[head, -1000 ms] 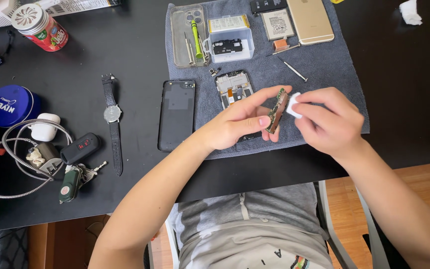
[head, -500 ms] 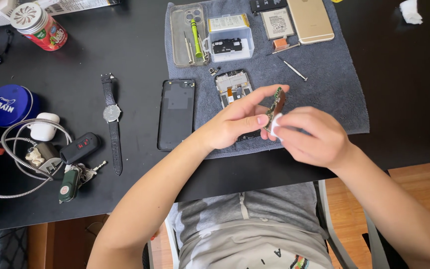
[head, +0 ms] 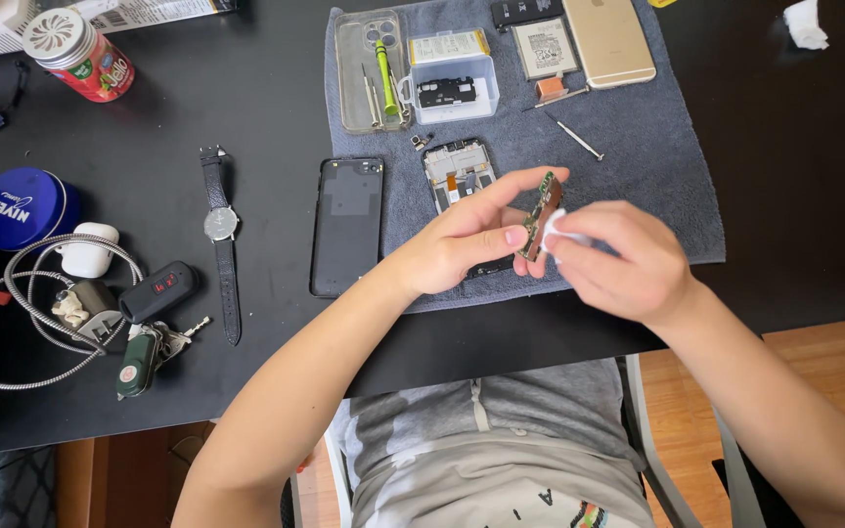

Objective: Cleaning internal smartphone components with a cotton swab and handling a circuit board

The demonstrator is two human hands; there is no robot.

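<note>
Holding: the left hand pinches a small green circuit board edge-on between thumb and fingers, lifted above the cloth, near the middle of the view.
Right hand: the right hand is closed around a small white wad, perhaps a wipe or cotton, though it is too small to tell; the wad presses against the board's lower end.
Hands together: the two hands meet at the board, fingertips touching or just beside each other.
Beneath the hands: an opened phone frame lies on the grey cloth, partly hidden by the left fingers.
At 9 o'clock from the board: a dark phone back lies half on the cloth's left edge and half on the black table; further out is a wristwatch.
At 11 o'clock: a clear phone case holds a green-handled tool, and just beside it stands a clear plastic box.
At 12 to 1 o'clock: a gold phone lies face down at the cloth's top edge, with a slim screwdriver below it.
Far left: a blue round tin, a coiled metal cable, a car key fob and a red-labelled jar sit well apart from the hands.
</note>
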